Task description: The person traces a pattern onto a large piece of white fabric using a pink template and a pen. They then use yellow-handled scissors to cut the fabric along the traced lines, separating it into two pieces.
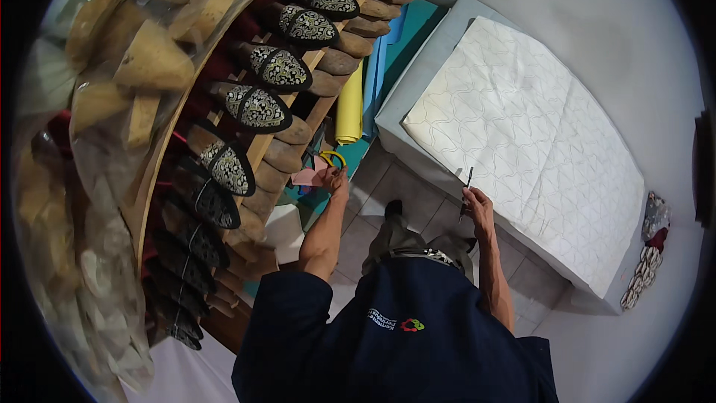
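My left hand is at the side of the shoe rack, its fingers closed at a pair of scissors with a yellow handle. The scissors' blades are hard to make out against the clutter. A pink piece of material lies right beside these fingers. My right hand is raised by the near edge of the white-covered table, pinching a slim dark rod-like tool. This tool sticks out above and below the fingers; its exact kind is too small to tell.
On the left, a wooden rack carries patterned shoe uppers and wooden lasts. Plastic-wrapped wooden blocks fill the far left. A yellow roll stands beyond the rack. A quilted white sheet covers the table on the right.
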### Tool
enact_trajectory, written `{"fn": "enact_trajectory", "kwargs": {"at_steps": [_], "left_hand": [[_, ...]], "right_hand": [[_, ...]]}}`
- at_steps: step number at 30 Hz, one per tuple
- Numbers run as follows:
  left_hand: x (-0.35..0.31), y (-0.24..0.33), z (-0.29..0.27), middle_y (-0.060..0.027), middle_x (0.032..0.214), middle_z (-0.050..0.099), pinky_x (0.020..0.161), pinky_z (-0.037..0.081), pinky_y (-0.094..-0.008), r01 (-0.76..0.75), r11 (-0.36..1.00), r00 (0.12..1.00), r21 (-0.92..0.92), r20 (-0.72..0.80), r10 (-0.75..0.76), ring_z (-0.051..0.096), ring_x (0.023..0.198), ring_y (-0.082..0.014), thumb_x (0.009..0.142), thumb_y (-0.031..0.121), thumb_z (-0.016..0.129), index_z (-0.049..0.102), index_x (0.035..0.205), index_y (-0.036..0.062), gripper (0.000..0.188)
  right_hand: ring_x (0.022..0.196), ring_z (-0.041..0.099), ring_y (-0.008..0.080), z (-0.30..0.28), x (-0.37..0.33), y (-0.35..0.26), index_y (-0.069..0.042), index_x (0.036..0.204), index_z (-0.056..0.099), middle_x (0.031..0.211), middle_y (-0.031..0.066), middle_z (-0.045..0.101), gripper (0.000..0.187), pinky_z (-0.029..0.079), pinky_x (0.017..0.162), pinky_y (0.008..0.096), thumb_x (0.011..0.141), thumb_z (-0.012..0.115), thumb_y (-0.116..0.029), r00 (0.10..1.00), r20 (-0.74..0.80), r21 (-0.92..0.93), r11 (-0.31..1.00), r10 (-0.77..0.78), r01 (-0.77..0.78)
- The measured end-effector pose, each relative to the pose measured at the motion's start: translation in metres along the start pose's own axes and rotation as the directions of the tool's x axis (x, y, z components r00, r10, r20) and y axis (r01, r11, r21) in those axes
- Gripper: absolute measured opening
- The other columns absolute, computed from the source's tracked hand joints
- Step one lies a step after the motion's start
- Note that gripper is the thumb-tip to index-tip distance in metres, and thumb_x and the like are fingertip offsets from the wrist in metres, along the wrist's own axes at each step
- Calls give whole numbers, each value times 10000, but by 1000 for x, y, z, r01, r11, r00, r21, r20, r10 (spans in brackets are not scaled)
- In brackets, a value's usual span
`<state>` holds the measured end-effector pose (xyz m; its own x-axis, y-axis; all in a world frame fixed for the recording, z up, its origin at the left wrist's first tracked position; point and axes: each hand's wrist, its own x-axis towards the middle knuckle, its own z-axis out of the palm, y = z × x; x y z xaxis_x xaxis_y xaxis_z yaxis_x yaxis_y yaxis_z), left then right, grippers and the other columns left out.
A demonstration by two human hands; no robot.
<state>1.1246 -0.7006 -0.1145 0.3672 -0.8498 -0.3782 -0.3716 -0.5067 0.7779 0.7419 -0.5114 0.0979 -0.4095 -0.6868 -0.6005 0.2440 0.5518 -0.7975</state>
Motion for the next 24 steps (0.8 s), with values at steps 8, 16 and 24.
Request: {"fn": "enact_trajectory", "kwargs": {"at_steps": [8, 16, 24], "left_hand": [[31, -9, 35, -72, 1235, 637, 958, 498, -401, 8, 749, 1000, 662, -23, 10, 600, 1128, -238, 930, 369, 673, 641, 1264, 80, 443], [57, -22, 10, -65, 1202, 656, 985, 469, -397, 71, 811, 985, 580, -168, 34, 604, 1143, -241, 1028, 291, 551, 635, 1209, 85, 287], [50, 6, -54, -91, 1266, 617, 993, 474, -453, 113, 983, 990, -144, -63, -123, 581, 1195, -269, 1073, 343, 492, 582, 1268, 70, 348]], "right_hand": [[720, 496, 45, 14, -6, -10, -47, 1053, 703, 829, -54, 549, 343, 437, 664, 235, 974, 746, -379, 995, -101, 122, 992, -24, 36], [636, 428, 33, 13, -11, -9, -61, 974, 667, 747, -68, 487, 293, 346, 583, 226, 977, 753, -341, 985, -167, 294, 952, -38, 86], [596, 396, 32, 29, -1, -9, -61, 983, 670, 712, -79, 464, 263, 330, 566, 229, 979, 754, -310, 998, -51, 327, 943, -46, 60]]}}
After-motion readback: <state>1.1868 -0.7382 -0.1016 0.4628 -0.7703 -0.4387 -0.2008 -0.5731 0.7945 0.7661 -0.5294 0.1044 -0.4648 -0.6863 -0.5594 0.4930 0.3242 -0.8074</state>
